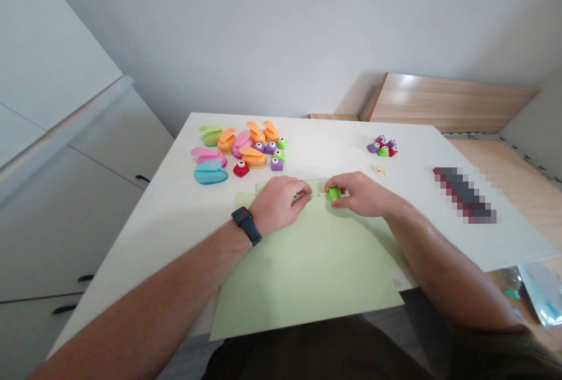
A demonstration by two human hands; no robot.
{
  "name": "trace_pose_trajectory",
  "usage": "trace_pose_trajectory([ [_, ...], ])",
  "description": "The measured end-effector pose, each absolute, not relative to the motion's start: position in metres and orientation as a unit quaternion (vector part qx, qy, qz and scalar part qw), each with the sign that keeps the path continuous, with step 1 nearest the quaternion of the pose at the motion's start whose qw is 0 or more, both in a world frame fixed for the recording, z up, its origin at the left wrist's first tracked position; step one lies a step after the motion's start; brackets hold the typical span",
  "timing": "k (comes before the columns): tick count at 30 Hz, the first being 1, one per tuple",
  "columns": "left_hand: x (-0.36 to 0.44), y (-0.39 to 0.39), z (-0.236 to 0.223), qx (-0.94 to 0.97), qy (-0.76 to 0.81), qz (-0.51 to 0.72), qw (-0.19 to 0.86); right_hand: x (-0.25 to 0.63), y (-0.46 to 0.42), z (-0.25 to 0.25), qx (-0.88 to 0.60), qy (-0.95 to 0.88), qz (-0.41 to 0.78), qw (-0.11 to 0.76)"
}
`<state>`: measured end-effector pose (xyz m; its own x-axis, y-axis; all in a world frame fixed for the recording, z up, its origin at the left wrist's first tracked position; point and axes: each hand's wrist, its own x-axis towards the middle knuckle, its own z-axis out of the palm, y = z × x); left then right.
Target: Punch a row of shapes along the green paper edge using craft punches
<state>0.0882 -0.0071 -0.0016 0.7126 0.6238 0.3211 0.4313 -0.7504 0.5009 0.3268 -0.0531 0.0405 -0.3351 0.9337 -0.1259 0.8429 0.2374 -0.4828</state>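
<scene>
- Eight large punches [253,158] (four of them orange)
- Six small punches [276,164] beside them
- Seemingly six clustered punches [383,151], right, overlapping
- One green punch [334,194], held
- One wristwatch [247,225]

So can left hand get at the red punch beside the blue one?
Likely yes: nothing visible stands between the left hand and the red punch, though the hand seems to pinch the green paper.

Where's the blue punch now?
Head view, left side: the blue punch is on the table, in front of a pink punch and left of a red punch.
</scene>
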Motion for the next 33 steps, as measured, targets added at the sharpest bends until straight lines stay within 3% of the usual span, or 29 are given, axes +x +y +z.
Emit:
trace_pose_trajectory([
  [33,0.0881,-0.0070,-0.0006,0.905,0.292,0.240,0.196,0.3214,-0.0541,0.0415,-0.571,-0.786,0.219,0.090],
])
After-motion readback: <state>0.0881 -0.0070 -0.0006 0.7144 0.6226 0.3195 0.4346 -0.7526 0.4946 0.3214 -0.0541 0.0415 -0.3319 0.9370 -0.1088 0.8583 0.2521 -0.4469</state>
